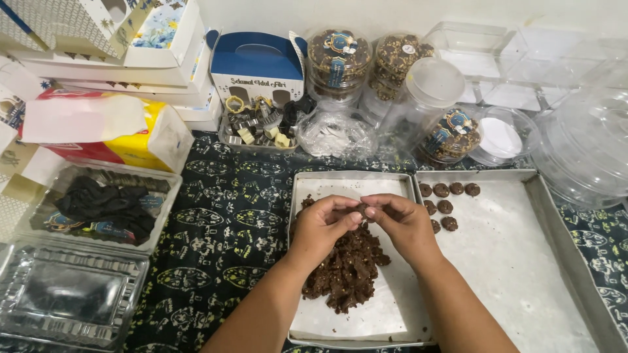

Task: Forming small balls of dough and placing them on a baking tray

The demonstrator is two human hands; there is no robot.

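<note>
My left hand (pixel 324 225) and my right hand (pixel 402 222) meet fingertip to fingertip above a metal tray (pixel 314 320), both pinching one small piece of brown dough (pixel 362 209). Under them on that tray lies a heap of brown chocolate dough (pixel 347 268) with pale bits in it. A second, larger metal tray (pixel 523 274) to the right carries several small round dough pieces (pixel 447 206) in its far left corner, just beyond my right hand.
Clear plastic jars (pixel 339 62) of cookies, empty clear containers (pixel 582 150) and a blue carton (pixel 258 65) line the back. A small tray of metal cutters (pixel 258 131) sits behind the dough tray. At left are a tissue pack (pixel 111 131) and plastic trays (pixel 72 294), one holding a black cloth.
</note>
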